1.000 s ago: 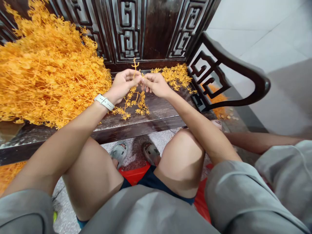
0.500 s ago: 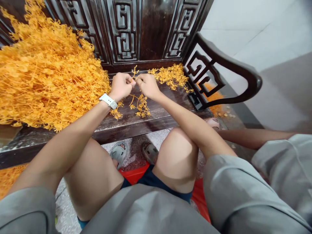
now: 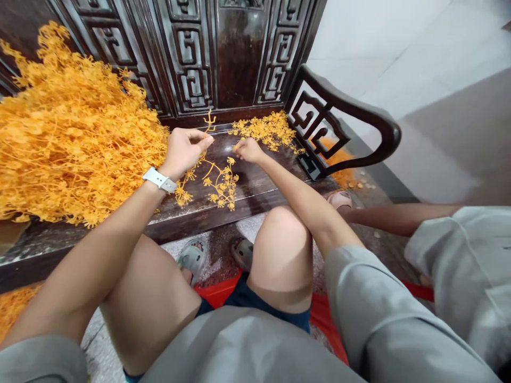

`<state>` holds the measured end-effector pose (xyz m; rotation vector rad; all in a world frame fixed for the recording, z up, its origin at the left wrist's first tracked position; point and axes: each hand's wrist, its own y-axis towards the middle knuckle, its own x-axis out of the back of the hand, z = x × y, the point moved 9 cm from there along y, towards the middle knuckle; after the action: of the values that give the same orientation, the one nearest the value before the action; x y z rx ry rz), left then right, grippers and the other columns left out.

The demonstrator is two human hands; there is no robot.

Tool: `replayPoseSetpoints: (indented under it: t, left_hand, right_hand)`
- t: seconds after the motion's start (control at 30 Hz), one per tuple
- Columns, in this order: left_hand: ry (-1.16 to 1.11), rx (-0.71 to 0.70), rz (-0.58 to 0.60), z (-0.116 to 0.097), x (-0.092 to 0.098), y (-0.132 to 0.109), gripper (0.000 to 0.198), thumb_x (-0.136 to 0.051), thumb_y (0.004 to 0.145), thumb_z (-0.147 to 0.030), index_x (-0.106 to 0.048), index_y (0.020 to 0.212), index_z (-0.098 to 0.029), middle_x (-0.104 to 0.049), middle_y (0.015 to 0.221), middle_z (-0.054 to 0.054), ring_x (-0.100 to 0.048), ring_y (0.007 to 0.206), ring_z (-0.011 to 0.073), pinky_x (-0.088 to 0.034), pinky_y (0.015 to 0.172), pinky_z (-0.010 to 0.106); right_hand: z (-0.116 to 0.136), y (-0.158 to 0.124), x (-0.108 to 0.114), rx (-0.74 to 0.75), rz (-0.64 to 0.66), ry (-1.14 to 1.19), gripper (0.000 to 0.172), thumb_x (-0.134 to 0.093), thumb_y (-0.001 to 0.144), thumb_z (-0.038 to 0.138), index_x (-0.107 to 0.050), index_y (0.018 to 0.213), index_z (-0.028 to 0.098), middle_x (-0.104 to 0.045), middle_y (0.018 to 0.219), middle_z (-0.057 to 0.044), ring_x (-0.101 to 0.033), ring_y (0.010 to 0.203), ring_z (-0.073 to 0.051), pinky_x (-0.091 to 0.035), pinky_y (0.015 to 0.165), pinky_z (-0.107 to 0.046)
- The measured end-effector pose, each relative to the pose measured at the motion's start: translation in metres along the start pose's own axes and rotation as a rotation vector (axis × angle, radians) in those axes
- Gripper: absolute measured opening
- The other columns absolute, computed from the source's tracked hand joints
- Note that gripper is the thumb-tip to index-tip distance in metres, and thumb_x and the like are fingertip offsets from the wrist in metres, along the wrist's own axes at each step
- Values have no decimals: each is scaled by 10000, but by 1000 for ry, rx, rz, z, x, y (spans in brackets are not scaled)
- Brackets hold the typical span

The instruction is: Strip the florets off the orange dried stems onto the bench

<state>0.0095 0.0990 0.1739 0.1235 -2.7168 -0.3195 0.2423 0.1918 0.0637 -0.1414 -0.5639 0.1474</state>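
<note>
My left hand (image 3: 181, 152) pinches a yellow-orange artificial flower stem (image 3: 216, 184) between thumb and fingers. Bare forked tips of the stem rise above the hand, and branches with small florets hang below it over the bench. To the right and apart from it, my right hand (image 3: 250, 151) is closed, with a small orange piece at its fingertips, mostly hidden. Beyond my right hand lies a low heap of loose yellow florets (image 3: 267, 128). Left of my left hand rises a large pile of yellow-orange artificial flower stems (image 3: 80, 138).
The dark wooden bench (image 3: 263, 181) has a carved back (image 3: 239, 58) and a curved armrest (image 3: 355, 114) at right. More orange pieces (image 3: 339, 159) lie on the floor beyond the armrest. Another person's leg (image 3: 399, 218) is close on my right.
My hands have moved apart: the right has drawn away from the stem, while the left still holds it. The view has shifted slightly, moving the bench and pile left and down in the picture.
</note>
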Motion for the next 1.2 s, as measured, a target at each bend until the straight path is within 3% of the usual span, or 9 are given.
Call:
replayPoseSetpoints:
  t: [0.1, 0.2, 0.27, 0.33, 0.53, 0.67, 0.77, 1.0, 1.2]
  left_hand:
    - [-66, 151, -26, 31, 1, 9, 127, -815, 873, -274, -785, 770, -208, -689, 685, 14, -611, 626, 147, -544, 638, 290]
    - [-156, 273, -34, 49, -3, 11, 132, -799, 887, -191, -761, 761, -182, -696, 721, 23, -607, 592, 123, -576, 647, 298]
    - [-217, 309, -28, 52, -7, 10, 132, -787, 897, -144, -763, 770, -172, -714, 774, 37, -619, 599, 113, -601, 673, 310]
    - [-282, 327, -26, 52, -10, 9, 135, -787, 898, -128, -766, 773, -174, -718, 812, 50, -624, 616, 109, -620, 688, 314]
    - [-416, 372, 3, 50, -21, 10, 109, -787, 878, -123, -754, 805, -198, -697, 805, 45, -644, 663, 112, -677, 792, 316]
    - [-433, 353, 43, 43, -27, 9, 127, -792, 923, -167, -703, 838, -198, -730, 818, 54, -734, 772, 138, -685, 880, 325]
    - [-404, 340, 32, 40, -26, 8, 180, -802, 946, -205, -670, 824, -201, -746, 824, 61, -756, 795, 158, -679, 817, 310]
    - [-355, 362, -20, 49, -14, 11, 176, -809, 932, -173, -687, 810, -206, -775, 829, 52, -741, 729, 142, -629, 752, 294]
    - [-364, 400, -35, 63, -7, 17, 214, -784, 954, -226, -649, 787, -229, -770, 801, 48, -714, 698, 140, -597, 713, 280]
  right_hand:
    - [6, -7, -6, -72, 46, 323, 210, -709, 1011, 143, -639, 815, 171, -657, 691, -4, -526, 566, -96, -397, 548, -213]
    - [0, -10, 2, -232, 15, 640, 335, -675, 1085, 429, -582, 857, 202, -561, 624, 38, -430, 516, -93, -379, 522, -207]
    - [-5, -11, 11, -293, -13, 672, 437, -619, 1091, 586, -579, 868, 212, -457, 570, 66, -333, 478, -100, -319, 485, -222]
    - [-4, -13, 15, -291, -25, 654, 443, -579, 1101, 600, -604, 886, 213, -415, 554, 73, -282, 466, -109, -280, 473, -244]
    - [35, -24, -6, -18, 63, 410, 223, -717, 1017, 340, -634, 861, 204, -544, 619, 48, -349, 498, -96, -252, 492, -259]
    - [76, -39, -37, 310, 236, 163, 390, -859, 924, 523, -631, 845, 217, -619, 700, 36, -461, 595, -101, -329, 562, -259]
    - [93, -47, -50, 483, 242, 23, 485, -960, 811, 550, -602, 830, 223, -593, 709, 49, -483, 678, -114, -367, 638, -260]
    - [106, -50, -51, 568, 112, -53, 351, -881, 883, 357, -598, 1048, 230, -647, 809, 29, -560, 790, -154, -429, 730, -274]
    - [113, -54, -55, 595, 128, -30, 158, -739, 926, 217, -606, 1011, 222, -685, 867, -2, -594, 810, -157, -466, 761, -284]
